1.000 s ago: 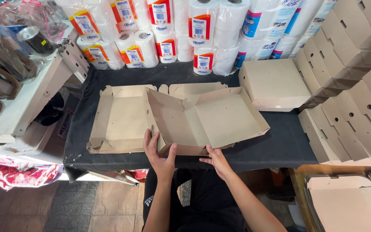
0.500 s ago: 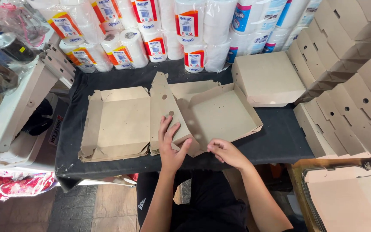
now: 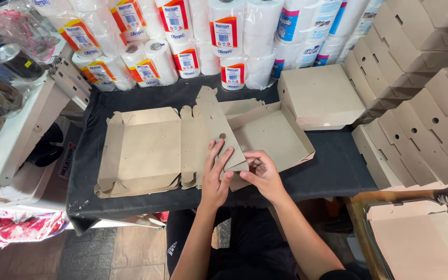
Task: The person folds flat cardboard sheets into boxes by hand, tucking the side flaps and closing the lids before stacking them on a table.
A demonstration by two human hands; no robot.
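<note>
A bench covered with a black cloth (image 3: 333, 173) carries the work. Along its far edge stands a bank of white paper rolls in clear plastic wrap with orange and blue labels (image 3: 219, 36). To the right rise slanted stacks of folded brown cardboard boxes with small round holes (image 3: 416, 103), and one closed square brown cardboard box (image 3: 320, 98) rests on the bench just beside them. On the left half of the bench lies a stack of flat, unfolded brown cardboard box blanks (image 3: 141, 150). Touching its right edge is a half-formed brown cardboard box (image 3: 268, 136), its tray part open upward with raised side walls and its lid panel tilted up on the left (two small holes show in this panel). The left hand (image 3: 216, 179) lies with fingers spread flat against the lid panel near its lower corner, an open grip pressing rather than clasping. The right hand (image 3: 263, 173) has curled fingers pinching a flap at the box's near front corner.
</note>
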